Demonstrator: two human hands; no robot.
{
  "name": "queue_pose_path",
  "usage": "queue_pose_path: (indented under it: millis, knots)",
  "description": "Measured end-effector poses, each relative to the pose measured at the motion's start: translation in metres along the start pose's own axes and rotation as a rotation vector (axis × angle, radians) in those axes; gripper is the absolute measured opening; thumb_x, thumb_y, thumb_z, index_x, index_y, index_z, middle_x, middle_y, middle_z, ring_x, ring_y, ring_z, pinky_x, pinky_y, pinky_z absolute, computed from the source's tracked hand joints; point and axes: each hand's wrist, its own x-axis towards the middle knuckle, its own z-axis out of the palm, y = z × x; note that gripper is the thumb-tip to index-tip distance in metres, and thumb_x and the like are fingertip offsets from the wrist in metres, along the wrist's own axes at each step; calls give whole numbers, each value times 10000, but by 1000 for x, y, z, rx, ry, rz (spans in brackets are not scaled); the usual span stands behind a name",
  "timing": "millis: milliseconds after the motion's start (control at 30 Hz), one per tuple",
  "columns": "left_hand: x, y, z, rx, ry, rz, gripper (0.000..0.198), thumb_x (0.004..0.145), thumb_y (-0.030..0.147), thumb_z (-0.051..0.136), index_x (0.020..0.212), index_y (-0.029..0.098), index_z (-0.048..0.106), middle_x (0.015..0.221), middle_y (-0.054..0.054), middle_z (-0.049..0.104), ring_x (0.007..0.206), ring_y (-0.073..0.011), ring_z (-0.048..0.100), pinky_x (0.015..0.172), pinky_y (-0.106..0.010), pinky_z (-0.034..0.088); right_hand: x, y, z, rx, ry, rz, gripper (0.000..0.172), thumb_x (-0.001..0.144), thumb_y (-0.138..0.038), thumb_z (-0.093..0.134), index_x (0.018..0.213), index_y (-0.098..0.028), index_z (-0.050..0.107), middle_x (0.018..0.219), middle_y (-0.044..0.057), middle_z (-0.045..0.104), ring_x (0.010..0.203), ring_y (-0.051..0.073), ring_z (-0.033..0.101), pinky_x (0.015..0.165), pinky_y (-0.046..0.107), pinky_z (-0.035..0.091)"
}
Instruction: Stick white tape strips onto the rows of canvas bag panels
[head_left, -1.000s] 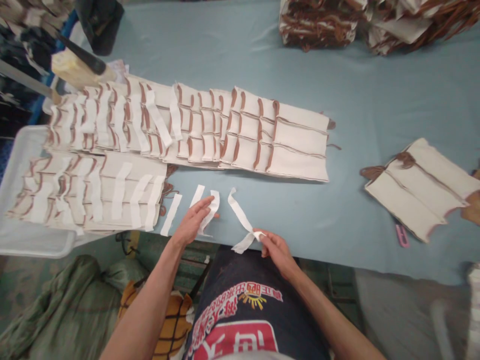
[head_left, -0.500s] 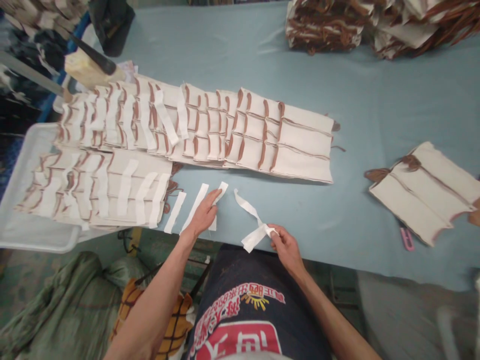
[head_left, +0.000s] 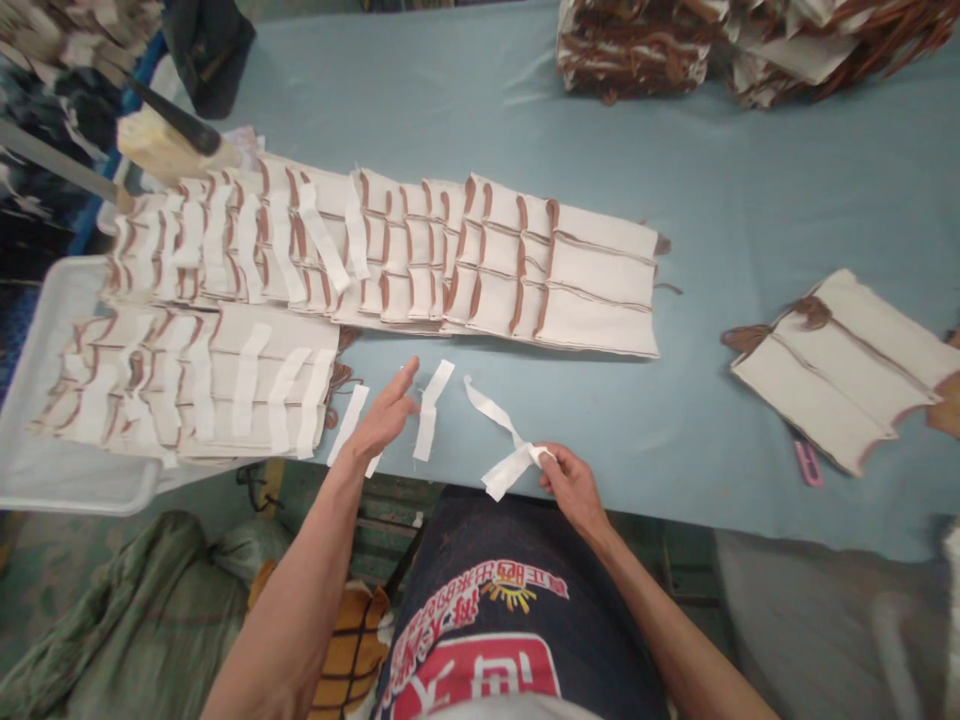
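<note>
My left hand [head_left: 384, 412] is over the table near its front edge, fingers stretched out, covering most of one white fabric strip. Just right of it, a slightly bent white strip [head_left: 433, 410] lies on the cloth. Another strip [head_left: 348, 425] is on its left. My right hand [head_left: 574, 485] pinches a small bunch of white strips [head_left: 512, 462] between thumb and fingers; one twisted end trails up and left. Behind my hands, overlapping cream fabric pieces [head_left: 600, 280] with brown edging form a long row, and several on the left have white strips laid across them.
A blue-grey cloth [head_left: 697, 430] covers the table. At right lie a cream piece [head_left: 840, 370] and a pink clip-like object [head_left: 808, 463]. Stacked brown-and-cream bundles [head_left: 637, 55] stand at the back. A translucent plastic tray [head_left: 45, 490] sits under the left pieces.
My left hand has shifted left, off the bent strip, which now shows whole, and onto the strip beside it. My right hand keeps its pinch in nearly the same place.
</note>
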Motion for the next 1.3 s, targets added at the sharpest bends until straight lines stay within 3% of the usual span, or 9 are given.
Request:
queue_pose_path:
  millis: [100, 233, 367, 467, 600, 800, 933, 1133, 1300]
  knots:
    - [-8, 10, -4, -93, 44, -29, 767, 710, 122, 634, 1460, 278, 597, 1663, -24, 448, 1588, -269, 293, 1326, -466, 120, -1, -1, 0, -2, -9, -4, 534, 830, -637, 655, 1040, -157, 762, 627, -13, 613, 600, 161, 559, 575, 273, 462]
    - [-12, 20, 3, -262, 69, -102, 696, 742, 198, 613, 1431, 297, 593, 1599, -91, 536, 1479, -331, 475, 1171, -611, 405, -2, -3, -1, -6, -15, -7, 525, 834, -629, 658, 1037, -157, 762, 641, -4, 625, 616, 170, 569, 590, 284, 472]
    - [-7, 29, 1, -381, 136, -100, 532, 820, 379, 572, 1346, 308, 613, 1611, -107, 516, 1374, -357, 569, 919, -594, 592, -1, -3, -2, -6, -25, -5, 544, 838, -643, 653, 1040, -149, 760, 627, -4, 620, 604, 169, 563, 584, 285, 468]
    - [-14, 33, -7, -321, 232, -87, 467, 894, 483, 477, 1297, 293, 616, 1533, -118, 590, 1271, -348, 634, 849, -549, 610, 1, -2, -3, -1, -35, 0, 559, 835, -656, 650, 1044, -149, 757, 627, -7, 617, 595, 163, 557, 586, 284, 467]
    - [-54, 16, 3, -15, 402, -23, 411, 938, 511, 530, 1233, 240, 623, 1233, -123, 722, 1140, -290, 658, 999, -482, 520, 2, 0, -4, 3, -43, 15, 572, 838, -668, 643, 1048, -147, 753, 622, -10, 605, 586, 157, 549, 564, 271, 445]
    - [-100, -41, 50, 415, 246, 93, 323, 840, 395, 726, 1087, 189, 713, 1136, -108, 699, 1074, -294, 625, 1051, -531, 451, 3, 2, -7, -1, -66, 30, 600, 839, -682, 637, 1059, -135, 751, 613, -4, 603, 571, 158, 540, 548, 271, 433]
    - [-105, -60, 51, 563, 263, 109, 214, 888, 357, 696, 1004, 178, 706, 1183, -111, 671, 1108, -294, 606, 1053, -540, 442, 4, 4, -8, -10, -71, 17, 607, 836, -700, 637, 1045, -143, 757, 605, -5, 607, 560, 158, 537, 546, 272, 438]
    - [-133, -47, 47, 565, 369, 63, 210, 930, 337, 588, 998, 165, 687, 1127, -180, 665, 1143, -355, 594, 1068, -574, 425, 4, 6, -8, -40, -79, -37, 573, 868, -683, 617, 1042, -154, 755, 637, 6, 642, 574, 167, 565, 553, 276, 460]
    - [-123, -22, 95, 360, 129, 25, 232, 1017, 352, 557, 1073, 173, 693, 918, -42, 729, 822, -202, 689, 833, -400, 569, 1, 6, -9, -111, -120, -162, 417, 953, -537, 549, 1035, -172, 732, 944, 83, 756, 642, 162, 619, 593, 281, 502]
